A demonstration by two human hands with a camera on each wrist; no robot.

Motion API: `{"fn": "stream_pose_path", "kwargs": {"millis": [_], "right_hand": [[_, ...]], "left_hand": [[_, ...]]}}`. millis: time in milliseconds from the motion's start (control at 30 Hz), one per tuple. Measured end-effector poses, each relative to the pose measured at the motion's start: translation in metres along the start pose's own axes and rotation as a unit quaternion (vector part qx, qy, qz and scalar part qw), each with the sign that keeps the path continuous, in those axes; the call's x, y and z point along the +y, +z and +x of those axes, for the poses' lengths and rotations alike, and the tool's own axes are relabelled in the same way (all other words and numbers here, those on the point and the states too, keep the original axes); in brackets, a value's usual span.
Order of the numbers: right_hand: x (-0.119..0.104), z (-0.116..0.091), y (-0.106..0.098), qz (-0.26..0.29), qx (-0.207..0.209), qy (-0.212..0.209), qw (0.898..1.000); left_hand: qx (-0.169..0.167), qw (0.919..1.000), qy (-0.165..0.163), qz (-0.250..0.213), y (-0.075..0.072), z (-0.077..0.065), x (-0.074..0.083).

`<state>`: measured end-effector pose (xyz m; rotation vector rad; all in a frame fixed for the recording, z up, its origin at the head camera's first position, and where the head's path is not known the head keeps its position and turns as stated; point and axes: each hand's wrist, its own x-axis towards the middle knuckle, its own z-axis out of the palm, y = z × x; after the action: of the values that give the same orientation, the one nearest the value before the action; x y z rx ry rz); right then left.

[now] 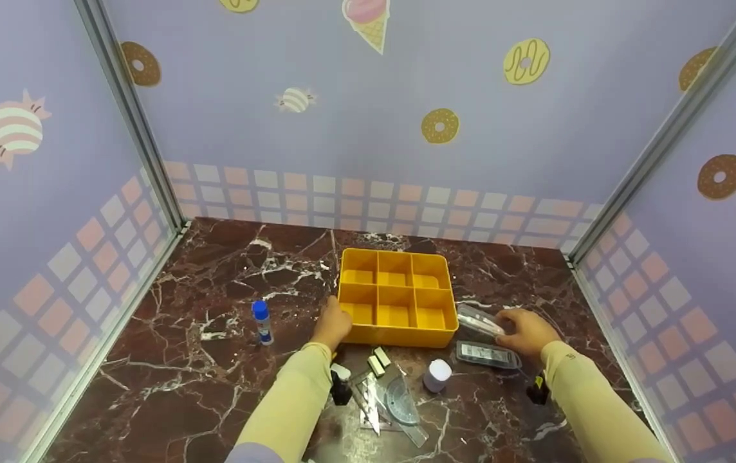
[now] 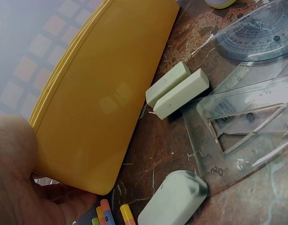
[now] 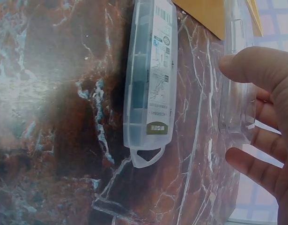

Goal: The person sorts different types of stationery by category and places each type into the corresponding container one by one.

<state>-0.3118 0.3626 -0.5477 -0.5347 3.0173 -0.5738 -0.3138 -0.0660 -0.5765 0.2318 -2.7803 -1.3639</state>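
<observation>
Pinching a clear case (image 1: 476, 320) in the right grip (image 1: 529, 331), head view, lengthwise from yellow tray (image 1: 400, 335) toward right edge of surface (image 1: 168, 386). Left wrist: clasping tray's near-left corner with left grip (image 2: 22, 173). Right wrist: held between thumb (image 3: 251, 63) and fingers (image 3: 271, 145).

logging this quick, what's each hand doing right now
Left hand: gripping the yellow divided box at a corner.
Right hand: holding a clear plastic case between thumb and fingers.
</observation>
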Motion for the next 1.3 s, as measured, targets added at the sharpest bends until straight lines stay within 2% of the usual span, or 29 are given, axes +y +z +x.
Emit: {"fn": "stream_pose_path", "kwargs": {"millis": [300,700,867,1300], "right_hand": [[-0.006,0.01,-0.007,-0.004,-0.006,0.03,1.0],[0.002,0.018,-0.011,0.013,-0.003,0.075,0.997],[-0.001,0.022,-0.013,0.009,-0.004,0.08,0.997],[-0.01,0.039,-0.013,-0.005,-0.016,0.106,0.994]], "left_hand": [[0.006,1.0,0.004,-0.003,0.003,0.003,-0.003],[0.007,0.9999,0.001,-0.009,0.003,0.004,-0.003],[0.002,0.9999,-0.01,-0.01,0.003,0.003,-0.004],[0.008,0.9999,-0.002,-0.009,0.003,0.002,-0.004]]}}
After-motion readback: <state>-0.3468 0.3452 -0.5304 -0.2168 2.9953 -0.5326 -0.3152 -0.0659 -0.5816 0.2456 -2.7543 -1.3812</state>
